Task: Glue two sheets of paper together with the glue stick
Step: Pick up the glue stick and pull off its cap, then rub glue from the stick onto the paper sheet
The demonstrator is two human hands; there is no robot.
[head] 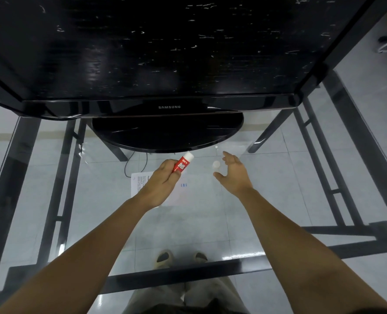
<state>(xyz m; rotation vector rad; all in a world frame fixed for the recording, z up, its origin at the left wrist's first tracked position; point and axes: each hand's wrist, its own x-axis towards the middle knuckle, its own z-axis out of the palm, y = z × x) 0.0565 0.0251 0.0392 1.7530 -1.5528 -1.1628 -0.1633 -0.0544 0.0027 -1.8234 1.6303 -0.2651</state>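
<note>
Left hand (163, 180) gripped red "GLUE STICK" (183, 163) over paper (140, 184); right hand (234, 172) fingers spread beside white cap (216, 164); Samsung monitor (168, 106) crowded far desk (199, 223).

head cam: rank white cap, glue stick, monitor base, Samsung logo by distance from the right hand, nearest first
1. white cap: on the glass just left of the right hand, between thumb and fingers.
2. glue stick: farther left, gripped in the left hand.
3. monitor base: beyond both hands, toward the back.
4. Samsung logo: on the bezel above the base, farthest.
</note>
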